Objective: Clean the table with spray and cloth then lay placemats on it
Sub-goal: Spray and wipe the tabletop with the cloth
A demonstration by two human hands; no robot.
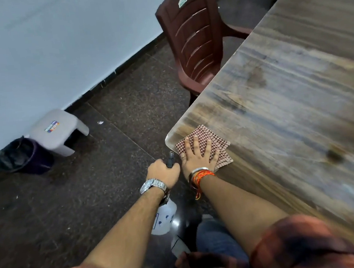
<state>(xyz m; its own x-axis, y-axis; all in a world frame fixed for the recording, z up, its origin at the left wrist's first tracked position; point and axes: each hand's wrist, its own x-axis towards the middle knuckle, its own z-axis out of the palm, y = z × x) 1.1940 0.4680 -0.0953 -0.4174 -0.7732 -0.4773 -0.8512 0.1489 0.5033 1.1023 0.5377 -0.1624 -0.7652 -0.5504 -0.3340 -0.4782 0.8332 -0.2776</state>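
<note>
Mid-wipe at the near left corner of the table (296,79). Pressing the cloth (201,131) flat under the right hand (197,156), fingers spread straight. Gripping the spray (164,218) by its head in the left hand (163,173), fingers curled round it, low beside the table edge. Looks sprayed, judging by the streaks; wiping seemingly barely begun. No placemats in view, laying not yet started.

Red-white checked cloth (205,146), brown wood-grain table (296,79).
</note>
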